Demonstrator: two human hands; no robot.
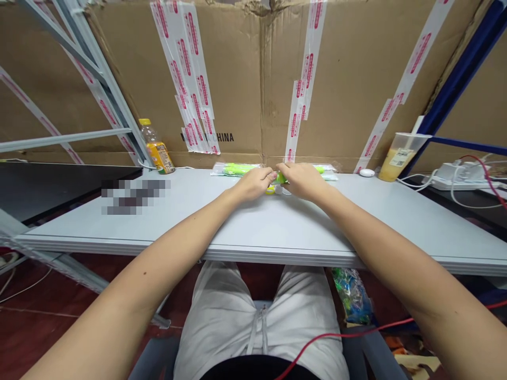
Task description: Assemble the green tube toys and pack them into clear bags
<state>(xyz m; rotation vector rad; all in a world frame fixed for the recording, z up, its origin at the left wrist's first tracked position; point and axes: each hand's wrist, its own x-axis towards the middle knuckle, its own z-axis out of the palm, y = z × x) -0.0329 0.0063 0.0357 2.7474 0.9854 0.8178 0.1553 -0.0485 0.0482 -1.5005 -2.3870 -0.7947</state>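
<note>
At the back middle of the table [257, 224], my left hand [254, 184] and my right hand [304, 180] meet over a small bright green piece [281, 178]. Fingers of both hands are closed around it, and they hide most of its shape. Just below the fingertips are a yellow ring-shaped part [270, 189] and a whitish translucent part [282, 190]; whether these join the green piece, I cannot tell. Behind my left hand lies a bright green item in clear plastic wrapping [236, 169]. More green in clear wrapping [327, 169] shows behind my right hand.
A yellow-capped drink bottle [159, 153] stands at the back left. On the right are a plastic cup with yellow drink [399, 158], a white oval object [366, 172] and a power strip [455, 179] with cables. Taped cardboard [237, 79] walls the back.
</note>
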